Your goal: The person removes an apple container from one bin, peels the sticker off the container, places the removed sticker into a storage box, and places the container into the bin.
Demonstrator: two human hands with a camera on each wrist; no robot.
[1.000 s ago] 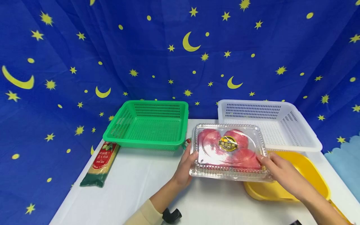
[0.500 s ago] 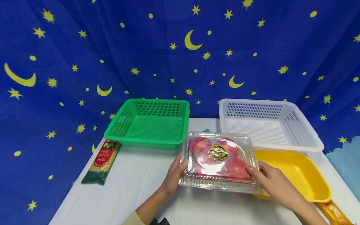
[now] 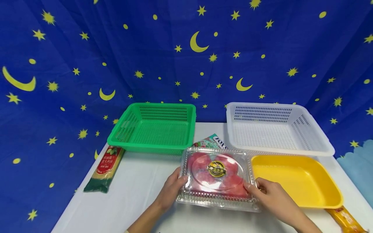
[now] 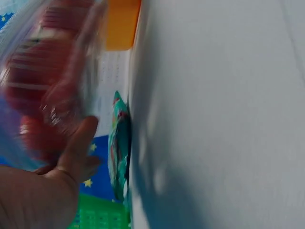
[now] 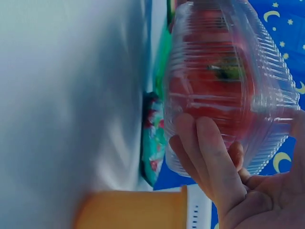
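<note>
Both hands hold a clear plastic clamshell box (image 3: 217, 181) of red fruit, with a black and gold round label on its lid. My left hand (image 3: 170, 191) grips its left end, thumb on top. At the right end my right hand (image 3: 274, 200) grips it, thumb on the lid and several fingers spread under the box (image 5: 214, 90) in the right wrist view. A shadow lies on the white table below, and the left wrist view shows the box raised above the cloth. Partly behind it is a green FOX'S candy bag (image 3: 212, 141).
A green basket (image 3: 154, 147) stands at back left and a white basket (image 3: 279, 150) at back right. A yellow basin (image 3: 297, 181) sits before the white one, beside an orange packet (image 3: 346, 220). A spaghetti pack (image 3: 106, 168) lies left. A star-patterned blue curtain (image 3: 175, 58) hangs behind.
Both hands have carried the fruit box left and toward the person, away from the yellow basin. The FOX'S bag and the orange packet have come into fuller view.
</note>
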